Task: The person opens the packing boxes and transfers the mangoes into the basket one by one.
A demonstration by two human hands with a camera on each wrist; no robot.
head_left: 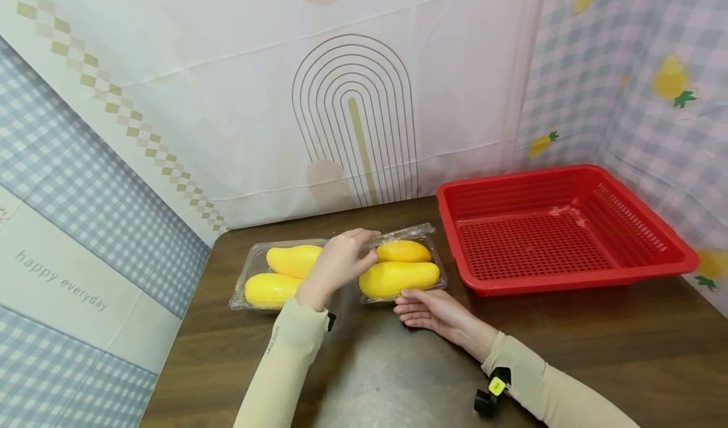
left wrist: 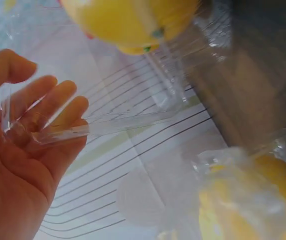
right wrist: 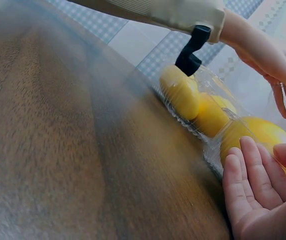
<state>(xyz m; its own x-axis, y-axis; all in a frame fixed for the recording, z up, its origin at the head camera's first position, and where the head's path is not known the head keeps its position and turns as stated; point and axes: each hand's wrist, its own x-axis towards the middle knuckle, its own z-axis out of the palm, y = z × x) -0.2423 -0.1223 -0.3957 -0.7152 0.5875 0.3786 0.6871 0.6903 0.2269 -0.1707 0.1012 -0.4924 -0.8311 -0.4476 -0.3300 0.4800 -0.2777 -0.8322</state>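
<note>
Two yellow mangoes point(head_left: 399, 279) lie in the right clear plastic box point(head_left: 372, 300), whose lid point(head_left: 406, 232) stands raised at the back. My left hand point(head_left: 340, 260) is over that box's left side. In the left wrist view its fingers point(left wrist: 58, 100) show through the clear lid edge, loosely bent, with the thumb apart from them. My right hand point(head_left: 435, 314) lies at the box's front right corner, fingers nearly straight and thumb by the front mango. Whether it touches the box is hard to tell. A second clear box point(head_left: 239, 295) on the left holds two mangoes point(head_left: 273, 290).
A red plastic basket point(head_left: 455, 241) with a perforated floor stands to the right of the boxes. The brown wooden table point(head_left: 364, 377) ends at a patterned cloth wall point(head_left: 256, 131) behind and at the left. A black wrist mount point(head_left: 488, 399) sits on the right sleeve.
</note>
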